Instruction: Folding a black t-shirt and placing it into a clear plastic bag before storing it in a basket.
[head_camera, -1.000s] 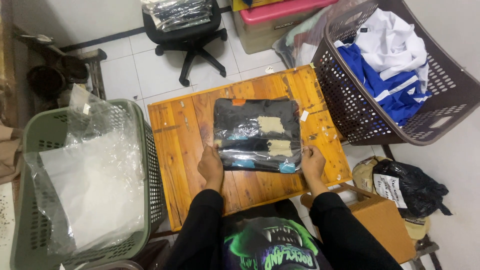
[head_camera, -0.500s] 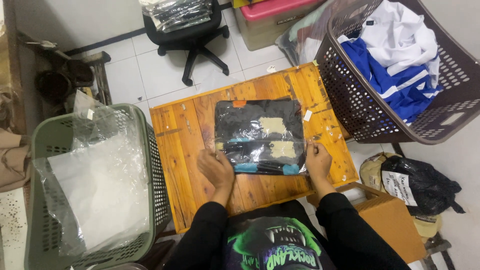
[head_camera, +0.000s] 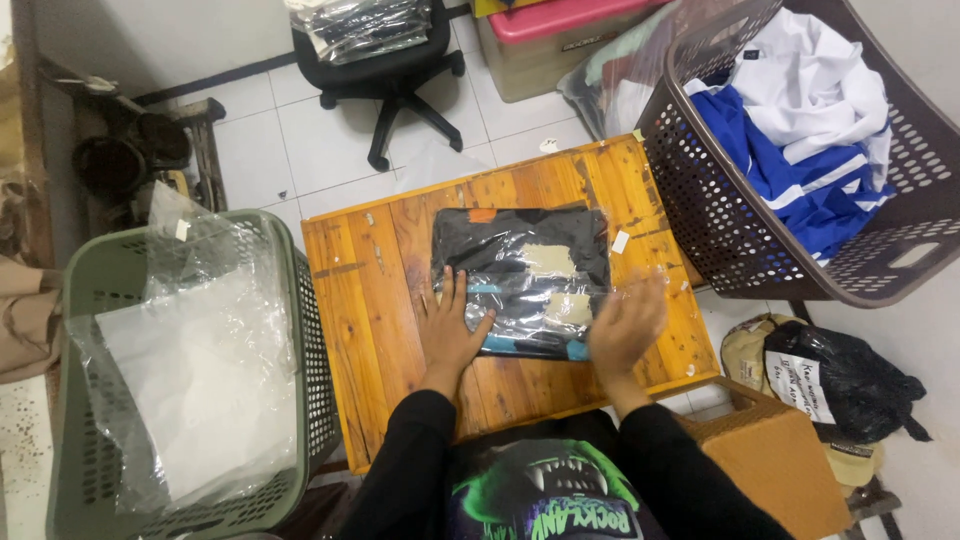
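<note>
A dark folded garment sealed in a clear plastic bag (head_camera: 522, 278) lay flat on the small wooden table (head_camera: 370, 300), near its middle. The bag was roughly square, its glossy film wrinkled and catching the light. Through it showed black cloth with pale beige patches and a strip of light blue along the near edge. An orange tab sat at its far edge. Its near left corner lay under an open palm.

Head camera, steeply down (nearly overhead), close above wooden table (head_camera: 380, 300).
</note>
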